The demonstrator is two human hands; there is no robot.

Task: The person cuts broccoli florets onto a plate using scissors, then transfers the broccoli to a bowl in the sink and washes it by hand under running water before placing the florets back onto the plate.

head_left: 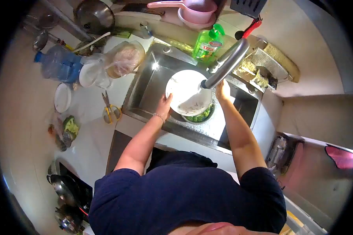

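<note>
My left hand (164, 105) grips the left rim of a white plate (184, 88), with the thumb over its edge. Dark bits or marks show on the lower part of the plate, which is held above the sink (147, 88) under the metal faucet (229, 64). Beneath the plate, partly covered by it, sits a round bowl with green leafy vegetables (202, 115). My right hand (222, 92) is close to the plate's right side, below the faucet spout. Its fingers are mostly hidden, so its grip is unclear.
A green soap bottle (207, 45) stands behind the sink, near a pink dipper (198, 11). On the left counter lie yellow-handled scissors (110, 111), a plastic bag (123, 58), a blue water jug (59, 62) and a piece of green vegetable (71, 126). A rack (276, 64) stands right.
</note>
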